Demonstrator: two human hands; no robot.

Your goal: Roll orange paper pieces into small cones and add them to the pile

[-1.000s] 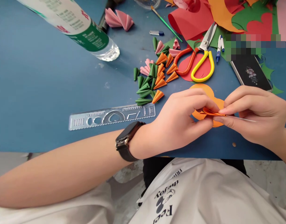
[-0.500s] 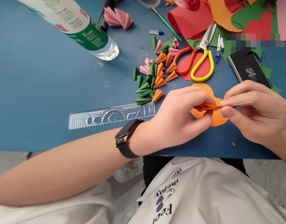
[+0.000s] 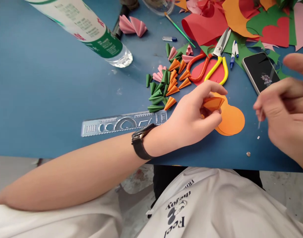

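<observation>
Inside my left hand (image 3: 188, 114) sits a folded orange paper (image 3: 213, 103), its pleated edge showing between thumb and forefinger, which stand a little apart; the other fingers are hidden behind. My right hand (image 3: 287, 115), blurred by motion, pinches a thin pale strip (image 3: 259, 120) at its fingertips, away from the left hand. Beneath the left fingers, flat orange paper circles (image 3: 232, 120) overlap on the blue table. Left of that hand lies a pile of small folded cones, among them green cones (image 3: 156, 94), orange cones (image 3: 173, 89) and pink cones (image 3: 159, 73).
Scissors (image 3: 217, 54) rest on a red paper circle (image 3: 198, 68). A phone (image 3: 257, 71) lies by my right hand. A clear ruler (image 3: 124, 124) is near my left wrist, a bottle (image 3: 109, 46) farther back. Coloured paper scraps (image 3: 272, 29) cover the back right.
My right hand has pulled away to the right from the folded orange paper, carrying the pale strip. My left hand keeps the paper, now turned more open to view. The phone is less covered.
</observation>
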